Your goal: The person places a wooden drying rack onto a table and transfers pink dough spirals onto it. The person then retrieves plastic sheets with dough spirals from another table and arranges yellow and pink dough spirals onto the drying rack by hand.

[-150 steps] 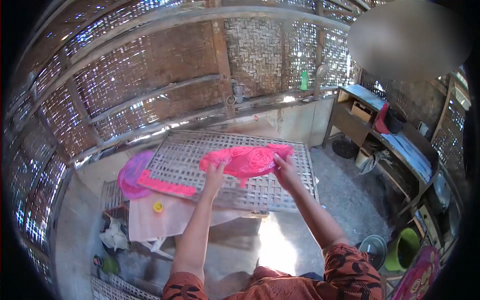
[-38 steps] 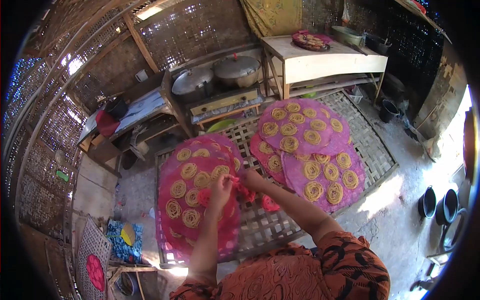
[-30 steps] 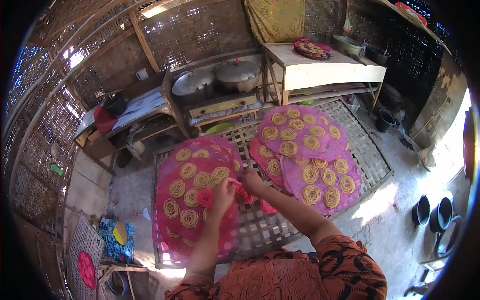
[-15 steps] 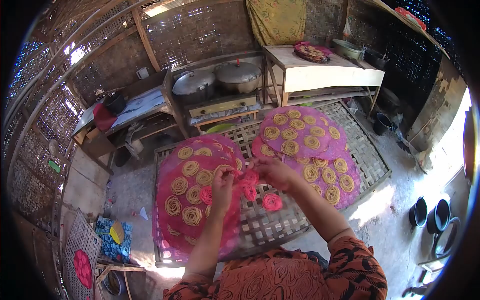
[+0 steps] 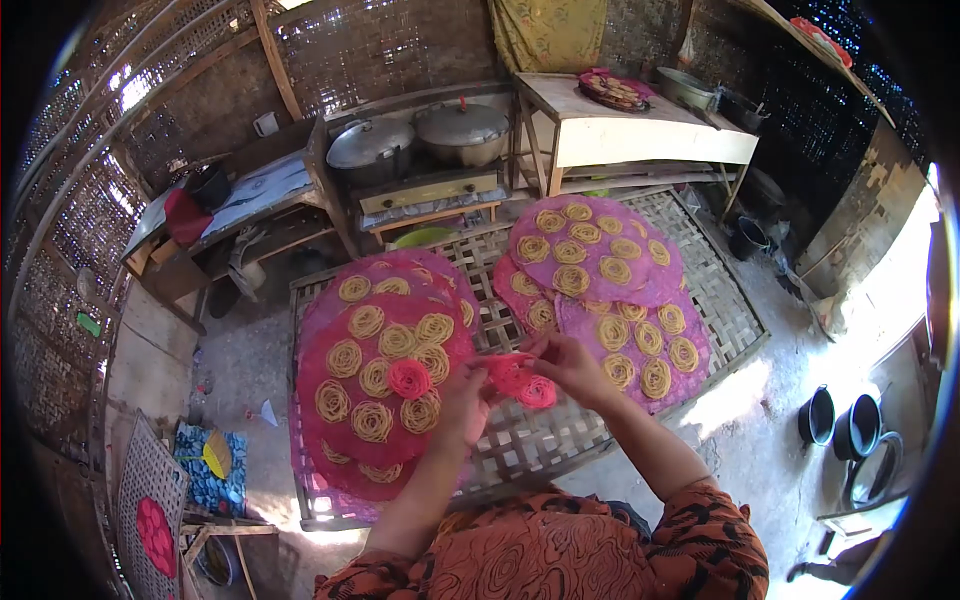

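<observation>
Head view shows many yellow coils (image 5: 372,421) and one pink coil (image 5: 409,379) already on mesh sheets (image 5: 405,310), while the pink bundle (image 5: 508,374), not yet laid down, is pinched by left hand (image 5: 463,400) and right hand (image 5: 572,368) above the woven rack (image 5: 500,450).

Cannot clearly make out the tips of the left fingers (image 5: 477,377) and right fingers (image 5: 550,347) against the pink bundle (image 5: 512,375), too small to tell apart. Cannot see inside the lidded pots (image 5: 462,135) at upper centre, nor follow the yellow cloth (image 5: 549,38) past the top edge. Cannot identify the red thing (image 5: 820,42) at upper right.
</observation>
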